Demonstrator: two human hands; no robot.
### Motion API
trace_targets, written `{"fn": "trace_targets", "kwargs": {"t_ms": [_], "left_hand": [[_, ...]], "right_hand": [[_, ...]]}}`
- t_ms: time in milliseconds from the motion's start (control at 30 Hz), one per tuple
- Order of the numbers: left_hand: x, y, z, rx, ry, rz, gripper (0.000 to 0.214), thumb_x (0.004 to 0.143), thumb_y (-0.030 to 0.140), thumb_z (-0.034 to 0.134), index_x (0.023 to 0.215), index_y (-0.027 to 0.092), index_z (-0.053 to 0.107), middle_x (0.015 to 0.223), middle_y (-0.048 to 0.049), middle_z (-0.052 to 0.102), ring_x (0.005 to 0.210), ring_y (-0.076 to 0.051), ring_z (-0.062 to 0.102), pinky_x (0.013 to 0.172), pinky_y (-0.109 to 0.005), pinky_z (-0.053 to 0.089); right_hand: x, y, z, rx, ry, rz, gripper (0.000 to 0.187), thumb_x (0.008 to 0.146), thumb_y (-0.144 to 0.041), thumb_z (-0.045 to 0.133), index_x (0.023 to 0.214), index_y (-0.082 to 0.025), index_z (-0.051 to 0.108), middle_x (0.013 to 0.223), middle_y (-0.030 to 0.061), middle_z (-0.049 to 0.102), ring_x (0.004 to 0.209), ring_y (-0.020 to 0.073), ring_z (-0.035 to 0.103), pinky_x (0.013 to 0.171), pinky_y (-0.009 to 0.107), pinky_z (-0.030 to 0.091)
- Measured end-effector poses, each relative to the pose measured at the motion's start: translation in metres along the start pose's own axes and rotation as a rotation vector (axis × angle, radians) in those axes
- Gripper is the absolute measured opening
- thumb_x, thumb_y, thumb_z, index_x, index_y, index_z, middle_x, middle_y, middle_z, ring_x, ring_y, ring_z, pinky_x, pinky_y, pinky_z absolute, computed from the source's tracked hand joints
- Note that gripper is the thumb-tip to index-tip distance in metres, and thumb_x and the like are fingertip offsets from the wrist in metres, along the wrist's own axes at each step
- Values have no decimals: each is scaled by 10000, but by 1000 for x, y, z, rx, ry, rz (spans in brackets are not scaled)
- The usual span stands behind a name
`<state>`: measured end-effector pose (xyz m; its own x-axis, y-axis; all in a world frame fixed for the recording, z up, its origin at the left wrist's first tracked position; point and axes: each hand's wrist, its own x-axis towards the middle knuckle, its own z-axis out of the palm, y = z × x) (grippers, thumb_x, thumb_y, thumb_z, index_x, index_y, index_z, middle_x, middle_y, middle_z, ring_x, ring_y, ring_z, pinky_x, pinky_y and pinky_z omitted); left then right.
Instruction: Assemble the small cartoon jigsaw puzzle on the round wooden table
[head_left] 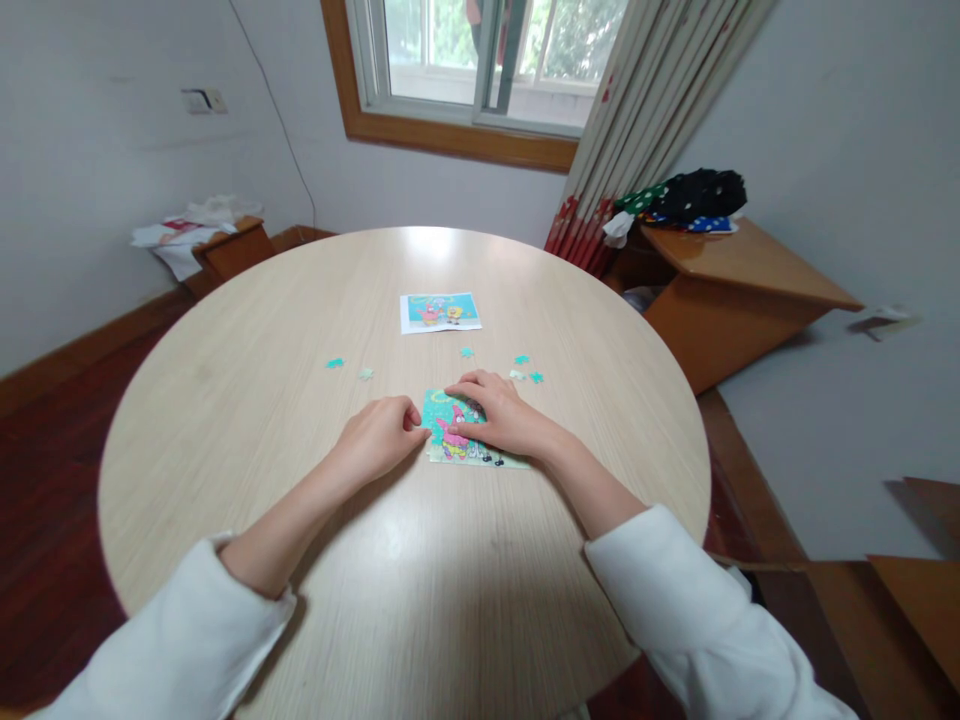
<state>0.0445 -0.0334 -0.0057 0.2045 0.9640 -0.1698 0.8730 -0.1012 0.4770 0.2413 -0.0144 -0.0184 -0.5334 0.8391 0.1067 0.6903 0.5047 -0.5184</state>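
Bench, round and of pale wood, carries everything. Jigsaw puzzle lies near its middle, just in front of the person. Right hand rests flat on it, grip spread, fingertips at the top edge. Left hand touches its left edge, grip curled; whether it pinches a piece cannot be told. Printed picture lies beyond. Loose pieces scatter between the 2.

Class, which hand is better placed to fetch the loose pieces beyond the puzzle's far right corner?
Probably the right hand: it rests on the puzzle, nearest those loose pieces; the left hand sits at its left edge.
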Motion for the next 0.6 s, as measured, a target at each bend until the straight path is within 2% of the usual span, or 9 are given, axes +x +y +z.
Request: {"fn": "trace_targets", "kwargs": {"t_ms": [133,367,600], "left_hand": [[-2,2,-1,9,12,13,157,750,301,529,759,165,606,770,-63,665,699,-197,588,579,-281,345],[2,-6,1,-46,9,113,169,737,297,574,842,164,586,778,-41,648,701,-183,579,589,-268,359],[5,-8,1,-20,38,177,133,746,285,582,795,163,607,767,-51,641,681,-179,562,595,-276,367]], "right_hand": [[1,0,-1,-4,-10,9,408,793,-356,660,1177,-237,594,1205,94,522,1151,248,461,998,443,318],[2,3,0,-1,-6,7,398,783,-345,673,1162,-245,603,1202,87,535,1142,245,474,990,445,324],[3,4,-2,59,17,-30,377,776,-296,672,1139,-224,602,1179,87,574,1114,229,509,965,423,356]]}}
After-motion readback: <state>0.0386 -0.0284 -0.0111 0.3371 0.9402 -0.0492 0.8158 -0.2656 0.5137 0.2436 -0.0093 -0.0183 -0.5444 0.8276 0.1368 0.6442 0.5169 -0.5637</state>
